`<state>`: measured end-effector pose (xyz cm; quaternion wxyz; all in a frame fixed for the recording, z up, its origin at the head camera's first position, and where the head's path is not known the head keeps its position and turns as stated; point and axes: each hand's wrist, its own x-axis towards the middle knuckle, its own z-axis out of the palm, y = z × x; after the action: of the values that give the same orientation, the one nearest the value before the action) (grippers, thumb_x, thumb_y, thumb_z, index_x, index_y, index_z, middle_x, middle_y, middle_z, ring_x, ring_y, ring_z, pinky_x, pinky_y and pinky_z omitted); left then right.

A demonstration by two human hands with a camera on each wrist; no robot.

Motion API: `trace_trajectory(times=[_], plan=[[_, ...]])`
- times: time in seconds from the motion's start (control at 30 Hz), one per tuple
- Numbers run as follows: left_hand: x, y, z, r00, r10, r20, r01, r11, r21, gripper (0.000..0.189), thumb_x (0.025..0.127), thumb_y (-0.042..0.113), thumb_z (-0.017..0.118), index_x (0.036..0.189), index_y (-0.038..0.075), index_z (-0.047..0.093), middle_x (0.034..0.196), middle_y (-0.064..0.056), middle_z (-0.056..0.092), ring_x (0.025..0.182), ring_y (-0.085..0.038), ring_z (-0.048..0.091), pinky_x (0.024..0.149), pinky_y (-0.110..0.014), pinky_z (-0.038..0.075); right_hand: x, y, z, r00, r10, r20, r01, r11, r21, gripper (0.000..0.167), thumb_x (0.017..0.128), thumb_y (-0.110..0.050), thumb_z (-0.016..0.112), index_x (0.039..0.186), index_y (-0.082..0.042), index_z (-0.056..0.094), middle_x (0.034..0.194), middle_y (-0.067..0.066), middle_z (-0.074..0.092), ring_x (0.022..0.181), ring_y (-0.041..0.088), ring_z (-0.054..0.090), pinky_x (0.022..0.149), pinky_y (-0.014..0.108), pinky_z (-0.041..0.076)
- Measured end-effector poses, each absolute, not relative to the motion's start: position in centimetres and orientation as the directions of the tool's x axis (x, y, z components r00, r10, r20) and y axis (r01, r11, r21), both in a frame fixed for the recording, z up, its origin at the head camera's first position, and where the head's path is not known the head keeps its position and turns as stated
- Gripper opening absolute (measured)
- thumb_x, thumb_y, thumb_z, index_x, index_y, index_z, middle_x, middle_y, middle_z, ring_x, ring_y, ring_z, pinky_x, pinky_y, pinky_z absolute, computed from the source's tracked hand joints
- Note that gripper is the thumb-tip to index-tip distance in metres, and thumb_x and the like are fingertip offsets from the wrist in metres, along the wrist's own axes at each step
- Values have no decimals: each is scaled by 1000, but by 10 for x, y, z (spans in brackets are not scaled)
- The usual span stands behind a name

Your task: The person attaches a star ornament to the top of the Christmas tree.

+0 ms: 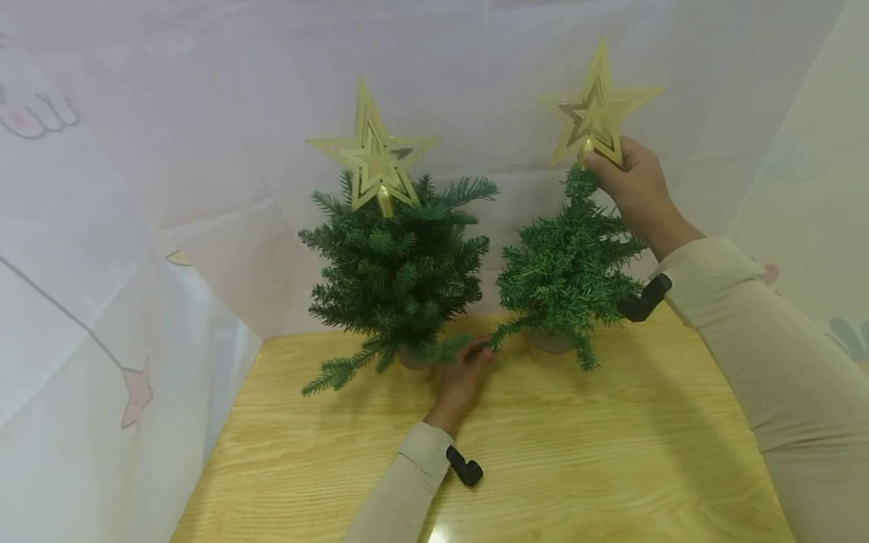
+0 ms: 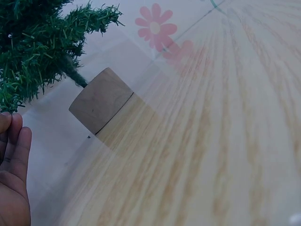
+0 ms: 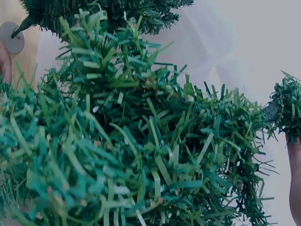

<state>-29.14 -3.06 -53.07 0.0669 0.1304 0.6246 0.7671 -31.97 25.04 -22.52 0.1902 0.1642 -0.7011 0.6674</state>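
Two small artificial Christmas trees stand side by side, each with a gold star at its top. My right hand (image 1: 637,185) grips the base of the star topper (image 1: 594,113) on the right tree (image 1: 570,264); in the right wrist view only part of this hand (image 3: 294,174) shows beyond the treetop. Low between the trees, my left hand (image 1: 466,373) pinches the tip of a lower branch (image 1: 511,330) of the right tree. Thumb and fingertips meet at that tip in the left wrist view, beside the tree's round wooden base (image 2: 101,100).
The left tree (image 1: 400,264) carries its own gold star (image 1: 376,154) and has a lower branch (image 1: 339,373) reaching out leftward. Both trees stand on a wood-grain table (image 1: 543,452). Behind and beside it hangs a pale printed cloth (image 1: 224,151).
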Motion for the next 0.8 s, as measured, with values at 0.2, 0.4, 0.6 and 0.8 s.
trace_trajectory(times=[0.2, 0.4, 0.6, 0.8], plan=[[-292, -29, -532, -956, 266, 126, 74, -196, 978, 35, 96, 24, 65, 126, 8, 62, 119, -10, 60, 119, -40, 54, 103, -43, 47, -318, 249, -224, -887, 65, 458, -439, 195, -877, 44, 94, -31, 66, 131, -9, 57, 123, 1, 54, 117, 17, 50, 102, 29, 44], [-292, -29, -532, -950, 276, 148, 90, -213, 973, 37, 96, 24, 65, 127, 6, 60, 120, -10, 59, 120, -43, 52, 104, -43, 46, -320, 248, -223, -894, 64, 444, -423, 207, -882, 47, 94, -33, 65, 134, -8, 56, 128, 2, 55, 124, 19, 47, 110, 35, 38], [-293, -31, -533, -957, 265, 122, 86, -143, 986, 36, 95, 32, 66, 126, 14, 63, 118, -5, 62, 118, -34, 56, 102, -40, 48, -320, 247, -225, -899, 77, 432, -415, 167, -894, 49, 94, -31, 67, 135, -7, 56, 129, 6, 56, 124, 19, 49, 109, 31, 39], [-293, -32, -533, -960, 256, 113, 92, -93, 991, 39, 93, 39, 66, 126, 18, 64, 116, -4, 64, 114, -26, 59, 101, -40, 48, -324, 246, -227, -890, 78, 450, -415, 271, -868, 53, 94, -38, 64, 139, -12, 53, 139, 8, 53, 130, 19, 47, 112, 36, 36]])
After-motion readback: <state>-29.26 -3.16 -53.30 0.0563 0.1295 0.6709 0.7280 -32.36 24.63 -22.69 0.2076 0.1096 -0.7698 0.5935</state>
